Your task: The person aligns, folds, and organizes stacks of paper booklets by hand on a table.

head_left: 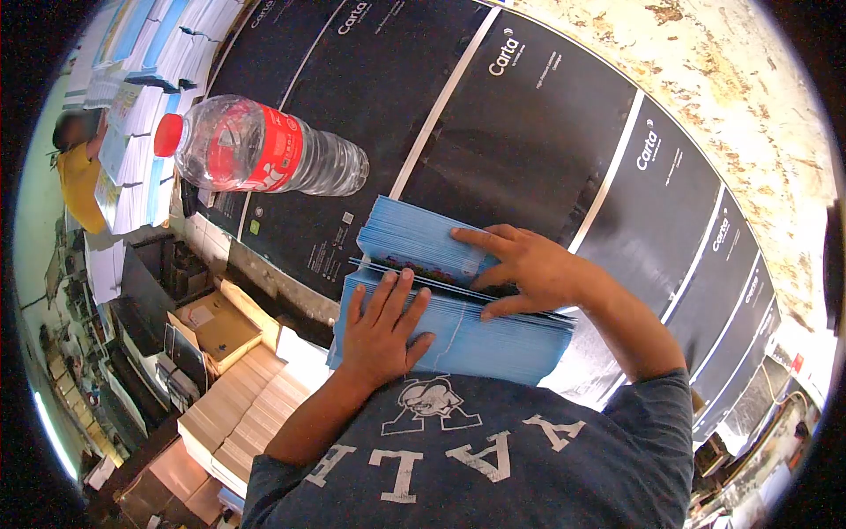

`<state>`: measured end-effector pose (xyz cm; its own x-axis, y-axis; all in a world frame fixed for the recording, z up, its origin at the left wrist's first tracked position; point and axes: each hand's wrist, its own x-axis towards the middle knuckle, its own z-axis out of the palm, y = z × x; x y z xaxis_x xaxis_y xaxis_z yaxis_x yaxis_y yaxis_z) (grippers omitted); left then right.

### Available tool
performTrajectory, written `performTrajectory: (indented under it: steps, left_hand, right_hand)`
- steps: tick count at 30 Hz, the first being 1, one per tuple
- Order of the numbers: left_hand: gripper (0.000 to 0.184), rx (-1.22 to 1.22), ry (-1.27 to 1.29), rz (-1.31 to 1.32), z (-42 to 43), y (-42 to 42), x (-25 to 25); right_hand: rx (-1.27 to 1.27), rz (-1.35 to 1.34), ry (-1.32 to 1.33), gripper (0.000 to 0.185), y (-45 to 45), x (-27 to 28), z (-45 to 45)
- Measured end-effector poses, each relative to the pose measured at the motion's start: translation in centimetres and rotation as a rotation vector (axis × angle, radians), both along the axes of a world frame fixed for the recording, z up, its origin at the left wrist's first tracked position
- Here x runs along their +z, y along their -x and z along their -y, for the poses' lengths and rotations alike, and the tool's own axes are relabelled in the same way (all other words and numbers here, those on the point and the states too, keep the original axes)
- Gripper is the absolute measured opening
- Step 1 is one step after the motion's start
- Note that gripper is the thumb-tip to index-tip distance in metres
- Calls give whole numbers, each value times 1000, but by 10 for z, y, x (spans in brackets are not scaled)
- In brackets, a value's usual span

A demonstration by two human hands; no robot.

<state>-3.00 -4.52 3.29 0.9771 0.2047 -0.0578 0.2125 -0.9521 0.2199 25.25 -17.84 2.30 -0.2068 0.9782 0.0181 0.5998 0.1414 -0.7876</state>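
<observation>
A plastic bottle (282,150) with a red cap (167,135) and red label is the nearest obstacle, its base just beyond the far stack of blue-edged sheets (414,231), on black panels (520,123) printed "Carta". Tall piles of white and blue paper (137,159) crowd the upper left, partly covering a person in a yellow top (81,189). Below them sit an open cardboard box (216,326) and a block of pale brown paper (238,406). The far stack lies against the near stack of blue-edged sheets (493,339), a dark gap between them, both right before the wearer. The left hand (383,326) rests on the near stack, palm down, fingers extended and slightly parted, closed around nothing. The right hand (533,269) is splayed across the gap, index fingertip on the far stack and thumb on the near one; whether its other fingers touch a sheet I cannot tell. A dark shirt (493,432) hides part of the near stack's lower edge, the hands cover much of the gap, a patterned sheet (419,269) in it is hard to make out, and the round lens border cuts off the outermost clutter
</observation>
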Motion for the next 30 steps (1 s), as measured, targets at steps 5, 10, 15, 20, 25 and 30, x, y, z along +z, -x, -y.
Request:
performTrajectory:
  steps: [5,10,15,20,25,30]
  left_hand:
    - [57,1,-1,2,-1,0,0]
    - [64,-30,-11,-33,0,5,-5]
    - [58,-3,-19,-16,0,1,0]
    - [58,-4,-17,-13,-1,0,0]
    - [65,-33,-15,-57,-2,3,-2]
    - [65,-25,-5,-69,-2,2,-2]
  right_hand:
    - [3,-74,40,41,-1,0,-1]
    - [7,62,-1,37,7,-2,5]
    - [3,22,32,28,5,7,2]
    - [3,12,42,39,4,-5,3]
    - [-8,-26,79,44,4,12,0]
    - [-13,-34,58,46,4,6,2]
